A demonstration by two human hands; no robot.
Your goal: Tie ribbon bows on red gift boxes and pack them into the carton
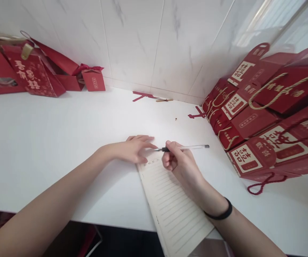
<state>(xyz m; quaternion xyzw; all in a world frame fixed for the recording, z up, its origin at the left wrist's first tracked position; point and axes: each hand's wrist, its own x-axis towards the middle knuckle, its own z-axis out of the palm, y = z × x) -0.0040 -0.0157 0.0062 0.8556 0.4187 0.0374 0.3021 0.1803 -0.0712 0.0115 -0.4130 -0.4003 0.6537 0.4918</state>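
A lined notebook (175,210) lies at an angle on the white table, its lower end reaching past the front edge. Small handwritten characters run along its top line. My right hand (179,159) is closed around a clear pen (195,147) with a black grip, the tip pointing left above the top of the page. At the notebook's upper left corner rests my left hand (136,148), fingers spread and stretched toward the pen tip. Whether the tip touches the paper I cannot tell.
Red gift boxes (250,121) with rope handles are stacked on the right. More red boxes (38,71) stand at the back left against the tiled wall (132,46). Red ribbon pieces (143,95) lie along the wall, and a red knotted cord (196,115) lies near the stack.
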